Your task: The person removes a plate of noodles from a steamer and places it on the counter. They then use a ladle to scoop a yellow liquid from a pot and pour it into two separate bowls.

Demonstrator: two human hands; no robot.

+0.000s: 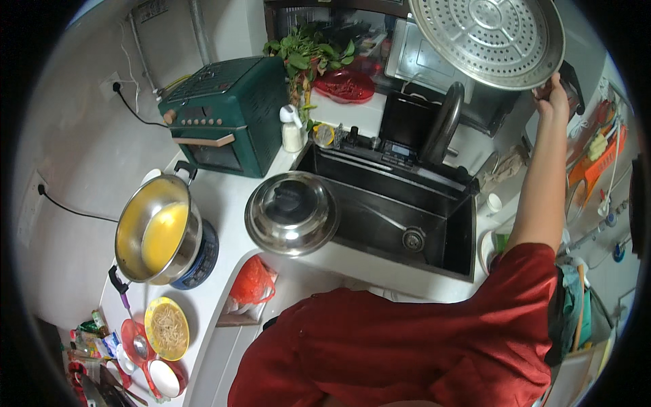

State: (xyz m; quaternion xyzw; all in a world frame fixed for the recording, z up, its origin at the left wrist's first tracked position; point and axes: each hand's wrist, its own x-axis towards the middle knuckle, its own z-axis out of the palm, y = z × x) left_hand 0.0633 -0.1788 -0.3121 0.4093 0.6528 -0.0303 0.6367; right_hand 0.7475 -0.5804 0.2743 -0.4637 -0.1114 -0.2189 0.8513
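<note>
My right hand (553, 96) is raised at the upper right, gripping the lower right rim of a round perforated metal steamer tray (488, 43). The tray's top edge runs out of the picture. My left hand is out of view. On the counter's front edge, partly over the sink, lies a shiny metal pot lid (290, 239) with a black knob. To its left a two-handled steel pot (190, 254) holds yellowish liquid and stands on a blue-rimmed electric cooktop (206, 262).
A black sink (376, 213) with a tall faucet (447, 122) lies ahead. Beside it stand a green countertop oven (259, 112) and a white-topped bottle (291, 135). A yellow bowl of noodles (168, 328), a ladle (140, 346) and a white-lined bowl (165, 379) sit lower left.
</note>
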